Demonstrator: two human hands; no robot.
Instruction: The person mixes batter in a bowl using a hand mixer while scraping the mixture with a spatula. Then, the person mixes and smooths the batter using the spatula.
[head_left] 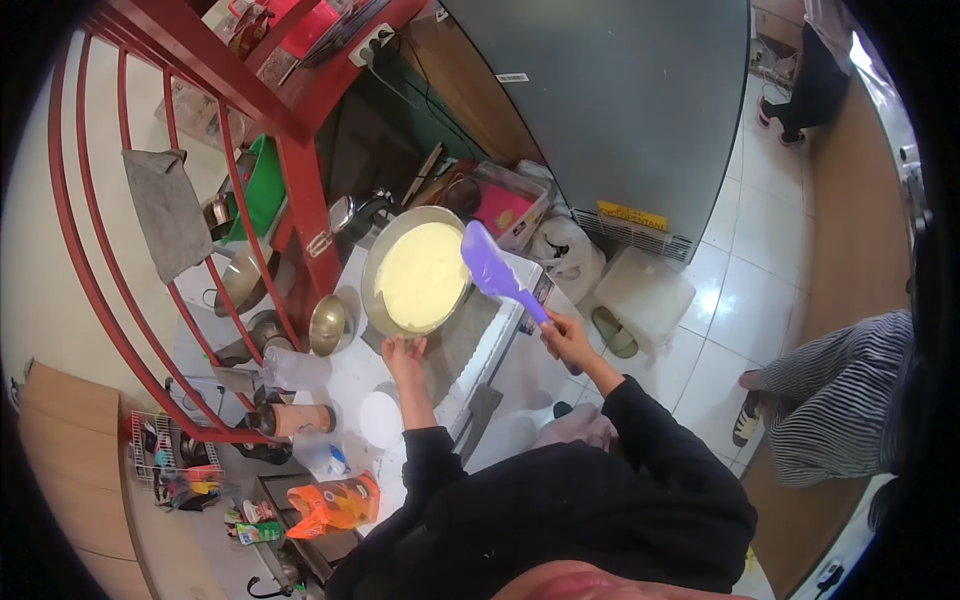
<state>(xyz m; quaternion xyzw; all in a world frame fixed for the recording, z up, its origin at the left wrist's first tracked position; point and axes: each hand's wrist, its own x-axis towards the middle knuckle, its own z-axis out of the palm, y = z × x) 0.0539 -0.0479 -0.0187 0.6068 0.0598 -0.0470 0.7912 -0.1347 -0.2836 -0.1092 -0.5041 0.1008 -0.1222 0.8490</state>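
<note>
A large round metal bowl holds a pale yellow, smooth mixture and stands on the white table. My left hand touches the bowl's near rim, its fingers pressed against the edge. In my right hand is the handle of a purple spatula. The spatula's wide head is raised by the bowl's right rim, with some pale mixture on its edge.
A small metal bowl, a white round lid and an orange bag lie on the table. Red metal railings rise at the left. A grey fridge stands behind. Two people are partly visible at the right.
</note>
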